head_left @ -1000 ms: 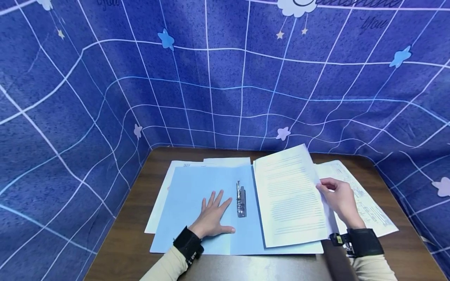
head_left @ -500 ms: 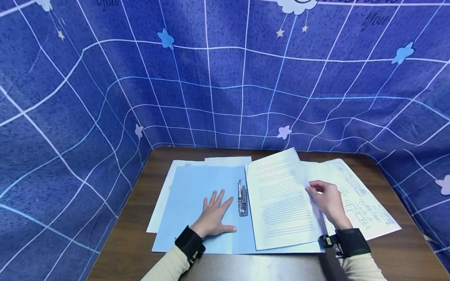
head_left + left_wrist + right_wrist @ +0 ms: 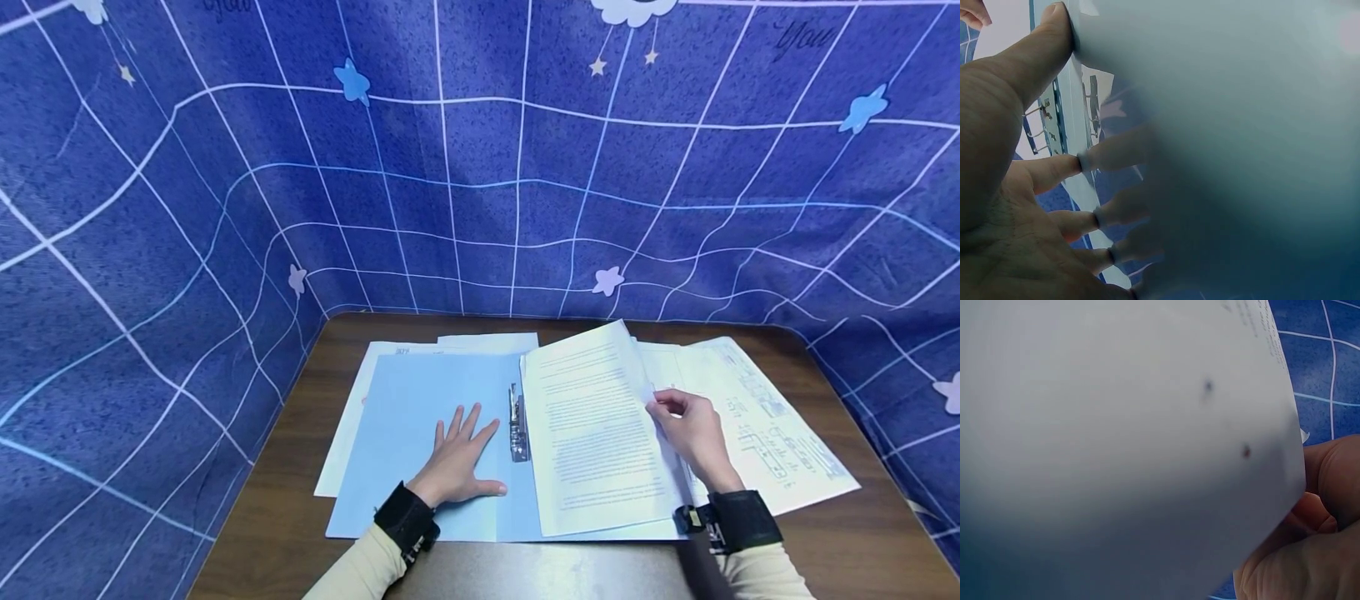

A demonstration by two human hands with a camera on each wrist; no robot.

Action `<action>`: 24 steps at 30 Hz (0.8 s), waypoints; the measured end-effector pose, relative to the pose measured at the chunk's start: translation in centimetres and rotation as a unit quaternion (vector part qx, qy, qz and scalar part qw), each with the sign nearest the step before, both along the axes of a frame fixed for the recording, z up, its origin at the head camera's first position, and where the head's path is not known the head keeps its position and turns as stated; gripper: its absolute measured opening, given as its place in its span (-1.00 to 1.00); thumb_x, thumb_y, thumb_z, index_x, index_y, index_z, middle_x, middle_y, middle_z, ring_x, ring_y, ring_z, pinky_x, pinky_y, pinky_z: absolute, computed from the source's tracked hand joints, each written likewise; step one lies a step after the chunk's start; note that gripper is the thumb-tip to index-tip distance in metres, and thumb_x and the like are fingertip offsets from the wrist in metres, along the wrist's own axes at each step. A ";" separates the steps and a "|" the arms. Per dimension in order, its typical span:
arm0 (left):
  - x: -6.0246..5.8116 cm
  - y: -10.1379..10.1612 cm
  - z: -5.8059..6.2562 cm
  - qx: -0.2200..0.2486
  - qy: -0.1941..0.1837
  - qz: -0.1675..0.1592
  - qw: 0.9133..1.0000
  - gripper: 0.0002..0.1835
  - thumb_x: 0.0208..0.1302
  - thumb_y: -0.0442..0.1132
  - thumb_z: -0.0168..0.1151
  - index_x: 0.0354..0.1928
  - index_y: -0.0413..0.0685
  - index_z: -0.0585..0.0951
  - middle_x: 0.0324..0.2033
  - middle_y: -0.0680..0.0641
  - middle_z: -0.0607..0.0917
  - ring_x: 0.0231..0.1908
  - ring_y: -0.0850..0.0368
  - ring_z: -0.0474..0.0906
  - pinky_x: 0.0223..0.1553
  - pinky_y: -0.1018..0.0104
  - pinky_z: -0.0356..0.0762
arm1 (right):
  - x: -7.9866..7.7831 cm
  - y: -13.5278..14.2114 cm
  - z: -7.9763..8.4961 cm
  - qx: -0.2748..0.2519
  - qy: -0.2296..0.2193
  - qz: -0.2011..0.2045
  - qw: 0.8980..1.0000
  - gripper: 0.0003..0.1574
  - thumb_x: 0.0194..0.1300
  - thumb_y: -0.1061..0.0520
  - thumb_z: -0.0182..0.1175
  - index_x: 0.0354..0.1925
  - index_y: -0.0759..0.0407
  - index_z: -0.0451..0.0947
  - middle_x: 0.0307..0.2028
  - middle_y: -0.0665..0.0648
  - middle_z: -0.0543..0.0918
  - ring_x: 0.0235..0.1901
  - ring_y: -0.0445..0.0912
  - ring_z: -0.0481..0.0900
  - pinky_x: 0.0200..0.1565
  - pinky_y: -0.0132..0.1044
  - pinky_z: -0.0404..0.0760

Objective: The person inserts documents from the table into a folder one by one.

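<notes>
Head view: right hand grips paper; clip lies left.
One open folder and one clip on the table; loose sheets at least two past the folder's left and far edges, more toward the table's right edge. Paper, over the folder's right half, runs lengthwise far edge to near, roughly along the clip; its left edge is just beside the clip, contact undetermined, sheet count likewise. Left hand, nearer the clip, rests on the folder. Left wrist view: left hand spread wide, clip beyond. Right wrist view: paper's edge pinched; two dark spots, possibly holes.
</notes>
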State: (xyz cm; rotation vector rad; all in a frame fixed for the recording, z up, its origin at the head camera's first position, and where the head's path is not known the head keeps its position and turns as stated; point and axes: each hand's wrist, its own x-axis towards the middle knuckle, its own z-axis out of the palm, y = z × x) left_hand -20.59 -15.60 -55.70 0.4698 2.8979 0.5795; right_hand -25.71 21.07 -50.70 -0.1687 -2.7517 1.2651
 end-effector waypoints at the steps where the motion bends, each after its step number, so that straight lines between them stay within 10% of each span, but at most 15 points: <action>1: 0.0 0.0 0.0 0.000 -0.001 0.000 1.000 0.13 0.04 0.36 0.50 0.57 0.02 0.29 0.60 -0.31 0.02 0.56 -0.41 -0.21 0.44 -0.50 -0.23 | 0.0 0.0 -0.1 -0.001 -0.004 -0.001 1.000 -0.70 0.40 0.15 0.30 0.00 0.32 0.71 -0.24 0.24 0.76 -0.23 0.05 0.59 -0.18 -0.19 0.38; 24: 0.1 0.1 -0.1 0.002 0.003 0.009 1.000 0.13 0.01 0.35 0.52 0.56 0.01 0.31 0.60 -0.29 0.04 0.57 -0.39 -0.21 0.44 -0.49 -0.23 | 0.6 -0.5 -2.2 -0.008 -0.034 -0.008 0.999 -0.66 0.41 0.15 0.29 0.04 0.34 0.69 -0.21 0.25 0.76 -0.24 0.02 0.63 -0.28 -0.28 0.43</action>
